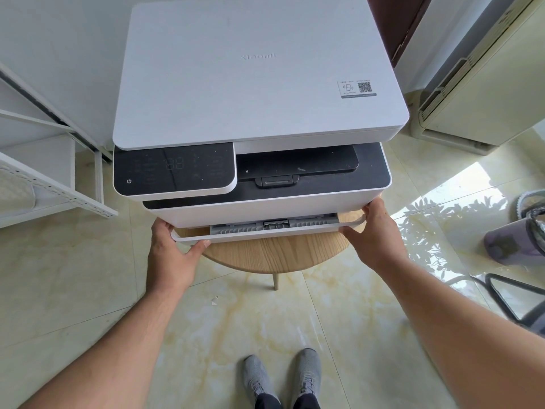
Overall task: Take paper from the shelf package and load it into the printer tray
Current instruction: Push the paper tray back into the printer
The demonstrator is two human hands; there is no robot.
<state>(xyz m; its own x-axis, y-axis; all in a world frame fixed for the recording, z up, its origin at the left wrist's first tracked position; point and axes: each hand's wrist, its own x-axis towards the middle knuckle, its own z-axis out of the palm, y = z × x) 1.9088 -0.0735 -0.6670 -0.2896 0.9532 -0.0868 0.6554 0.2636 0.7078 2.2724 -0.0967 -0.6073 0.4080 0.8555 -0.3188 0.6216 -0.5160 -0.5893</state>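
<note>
Left hand and right hand each pinch an end of the printer tray front, slightly open.

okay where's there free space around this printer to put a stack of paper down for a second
The printer has a flat, bare lid, the roomiest patch. The round wooden table shows only a narrow strip in front, crowded by the tray, which the left hand and right hand grip at its ends. The white shelf stands to the left.

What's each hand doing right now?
Left hand: closed on the left end of the tray front.
Right hand: closed on its right end.
</note>
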